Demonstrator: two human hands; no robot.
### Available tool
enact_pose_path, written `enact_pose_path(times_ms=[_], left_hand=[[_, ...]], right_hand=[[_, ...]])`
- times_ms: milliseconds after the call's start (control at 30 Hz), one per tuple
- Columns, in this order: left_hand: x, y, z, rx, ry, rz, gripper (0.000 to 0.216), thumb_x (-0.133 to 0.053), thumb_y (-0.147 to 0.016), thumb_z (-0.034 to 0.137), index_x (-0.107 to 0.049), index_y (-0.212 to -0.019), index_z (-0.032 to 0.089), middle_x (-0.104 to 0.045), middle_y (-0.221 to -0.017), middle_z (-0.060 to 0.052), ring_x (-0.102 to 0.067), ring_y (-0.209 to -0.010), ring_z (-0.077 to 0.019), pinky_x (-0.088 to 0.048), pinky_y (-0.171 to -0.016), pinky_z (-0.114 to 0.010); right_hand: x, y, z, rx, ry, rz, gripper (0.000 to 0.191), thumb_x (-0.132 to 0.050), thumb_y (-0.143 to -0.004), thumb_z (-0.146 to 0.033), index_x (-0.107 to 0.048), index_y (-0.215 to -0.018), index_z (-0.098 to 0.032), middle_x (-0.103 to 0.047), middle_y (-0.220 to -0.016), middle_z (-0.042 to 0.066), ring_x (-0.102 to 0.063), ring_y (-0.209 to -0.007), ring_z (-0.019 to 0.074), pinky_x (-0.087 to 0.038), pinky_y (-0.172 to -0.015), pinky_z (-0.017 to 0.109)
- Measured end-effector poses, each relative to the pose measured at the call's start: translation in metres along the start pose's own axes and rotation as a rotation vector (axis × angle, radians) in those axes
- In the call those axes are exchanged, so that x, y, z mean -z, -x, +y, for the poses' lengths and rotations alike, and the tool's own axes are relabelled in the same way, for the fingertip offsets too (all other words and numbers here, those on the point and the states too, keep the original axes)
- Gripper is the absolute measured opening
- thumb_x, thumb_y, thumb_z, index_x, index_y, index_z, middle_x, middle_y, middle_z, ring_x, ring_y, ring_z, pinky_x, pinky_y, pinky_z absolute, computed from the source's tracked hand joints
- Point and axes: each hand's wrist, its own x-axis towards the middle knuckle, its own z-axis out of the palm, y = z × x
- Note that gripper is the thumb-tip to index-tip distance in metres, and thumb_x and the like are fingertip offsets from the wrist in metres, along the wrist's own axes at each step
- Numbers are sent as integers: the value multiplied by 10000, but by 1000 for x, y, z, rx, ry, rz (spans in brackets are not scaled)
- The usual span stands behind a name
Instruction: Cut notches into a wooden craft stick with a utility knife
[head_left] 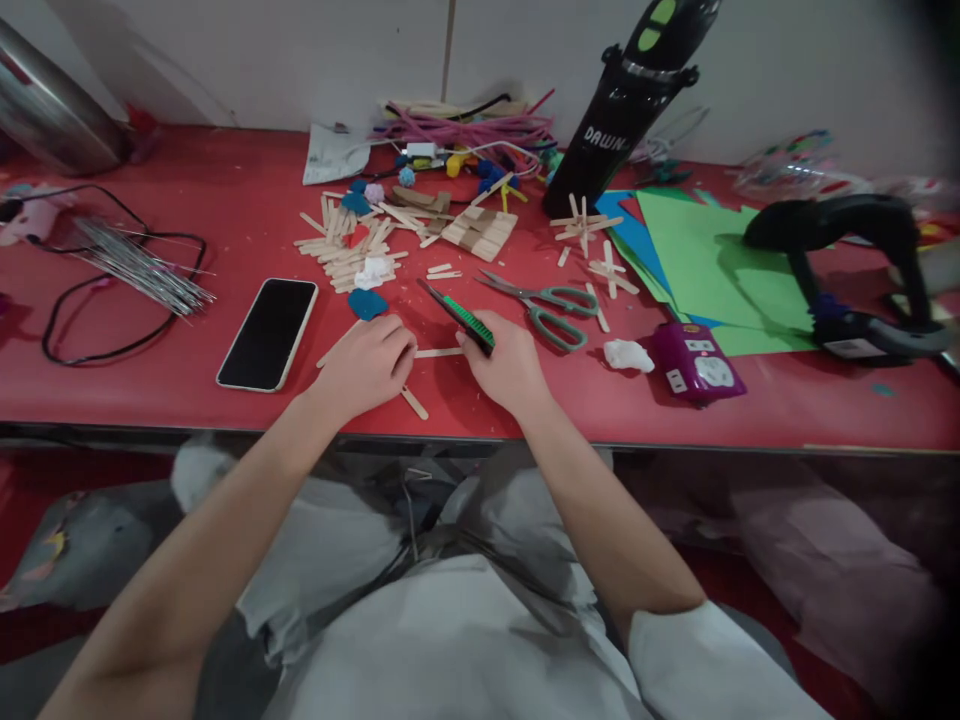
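On the red table, my left hand (pixel 367 360) is curled over wooden craft sticks, its fingers closed and pressed down. One stick (pixel 414 403) juts out below the fingers, and another end shows at the hand's left. A thin pale strip (pixel 440 352) runs between my two hands. My right hand (pixel 506 365) grips a black-and-green utility knife (pixel 466 318), its dark tip pointing up and left. Just beyond lie grey-handled scissors (pixel 551 305), apart from the hand. A blue flat piece (pixel 367 304) sits above my left fingers.
A pile of craft sticks (pixel 349 245) spreads behind my hands. A phone (pixel 268 335) and a bundle of wires (pixel 146 270) lie left. At right are a purple packet (pixel 697 362), green paper sheets (pixel 712 260) and a black headset-like object (pixel 862 340); a black bottle (pixel 615 120) stands behind.
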Motion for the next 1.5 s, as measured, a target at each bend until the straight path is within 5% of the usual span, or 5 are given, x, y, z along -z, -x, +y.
enact_pose_path(times_ms=[533,1000,1133,1300,1500], left_hand=[[5,4,1,141,230,-29,124,-696,-1057,212,-679,-936,236,-738,-892,-56,-691,-915,-281,-544,-860,-423],[12,-3,13,184,62,-116,117,-607,-1094,167,-713,-1048,181,-783,-1099,-141,-719,-1123,-344,-526,-964,-463],[19,-15,9,79,-4,-169,204,-532,-1125,166,-732,-1091,141,-782,-1064,-176,-724,-1107,-363,-522,-918,-455],[27,-38,2,-90,-18,-277,242,-521,-1119,131,-758,-1070,118,-797,-1058,-167,-748,-1047,-305,-535,-934,-397],[32,-67,4,-80,5,-390,190,-582,-1089,159,-768,-1079,125,-808,-1039,-152,-778,-1034,-300,-515,-765,-343]], right_hand=[[14,9,-11,-3,-54,-129,288,-747,-1023,-382,-785,-1270,-239,-865,-1146,133,-817,-1002,332,-672,-908,493],[10,9,-5,36,33,29,347,-592,-1109,-525,-733,-1207,-224,-824,-1172,166,-771,-1096,342,-618,-1031,505],[32,9,-13,-12,67,16,420,-521,-1138,-578,-698,-1213,-204,-797,-1092,128,-754,-1014,296,-608,-950,427],[83,12,-23,-26,138,-207,247,-596,-1071,-431,-721,-1125,-224,-814,-1032,92,-750,-912,266,-578,-849,374],[103,18,-24,-131,254,-329,171,-647,-961,-295,-697,-1105,-217,-795,-826,42,-677,-627,214,-425,-599,301]])
